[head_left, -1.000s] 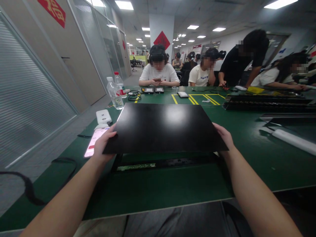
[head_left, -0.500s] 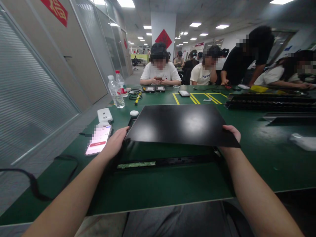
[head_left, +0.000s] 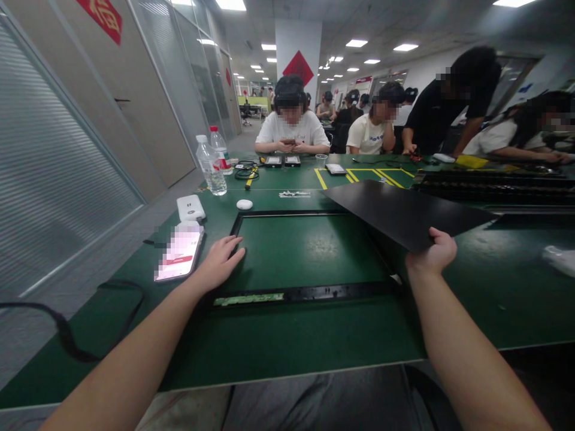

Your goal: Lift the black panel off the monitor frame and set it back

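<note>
My right hand [head_left: 435,254] grips the near corner of a thin, flat black panel [head_left: 399,212], thumb on top. The panel is tilted above the table, right of the frame. On the table lies a rectangular black frame [head_left: 332,292] with green table showing through its middle. A narrow green circuit board [head_left: 249,299] sits in the left part of its near side. My left hand [head_left: 223,260] rests at the frame's left side, fingers apart, holding nothing. Part of the frame's right side is hidden under the panel.
Left of the frame are a lit phone [head_left: 180,254], a white device [head_left: 191,208] and a white earbud case [head_left: 244,205]. Two bottles [head_left: 212,167] stand behind them. Long black strips [head_left: 494,187] lie at the right. A person [head_left: 291,123] sits opposite.
The black panel has swung right, off the frame, in my right hand. My left hand has let go of it. White scraps beyond the frame now show.
</note>
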The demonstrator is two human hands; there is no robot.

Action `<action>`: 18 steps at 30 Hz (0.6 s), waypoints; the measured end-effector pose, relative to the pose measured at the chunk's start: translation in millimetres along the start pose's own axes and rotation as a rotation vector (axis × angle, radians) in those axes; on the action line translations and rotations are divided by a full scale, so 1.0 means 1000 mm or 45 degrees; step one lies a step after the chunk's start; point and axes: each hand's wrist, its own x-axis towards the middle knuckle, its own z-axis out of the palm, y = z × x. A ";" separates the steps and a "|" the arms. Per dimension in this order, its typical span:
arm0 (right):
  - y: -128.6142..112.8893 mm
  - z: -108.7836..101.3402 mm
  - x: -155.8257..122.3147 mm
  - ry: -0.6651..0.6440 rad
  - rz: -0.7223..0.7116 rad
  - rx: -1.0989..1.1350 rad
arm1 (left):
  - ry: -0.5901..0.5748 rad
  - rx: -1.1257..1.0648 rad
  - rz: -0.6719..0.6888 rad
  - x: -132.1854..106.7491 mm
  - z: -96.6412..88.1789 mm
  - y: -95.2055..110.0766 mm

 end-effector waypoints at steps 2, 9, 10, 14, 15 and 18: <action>-0.001 0.001 -0.002 0.077 -0.151 0.042 | 0.006 -0.002 -0.001 0.000 0.000 0.000; -0.005 -0.002 0.002 0.157 -0.290 -0.022 | 0.002 0.001 0.001 0.000 0.000 0.001; -0.005 -0.003 0.003 0.159 -0.277 -0.032 | -0.004 0.009 0.003 0.000 0.000 0.002; -0.006 -0.005 0.007 0.231 -0.126 -0.112 | -0.018 0.027 0.015 -0.001 0.000 0.003; -0.006 -0.004 0.007 0.246 -0.090 -0.126 | -0.022 0.029 0.012 -0.001 -0.001 0.003; -0.004 -0.005 0.009 0.251 0.002 -0.161 | -0.030 0.029 0.003 -0.001 -0.001 0.004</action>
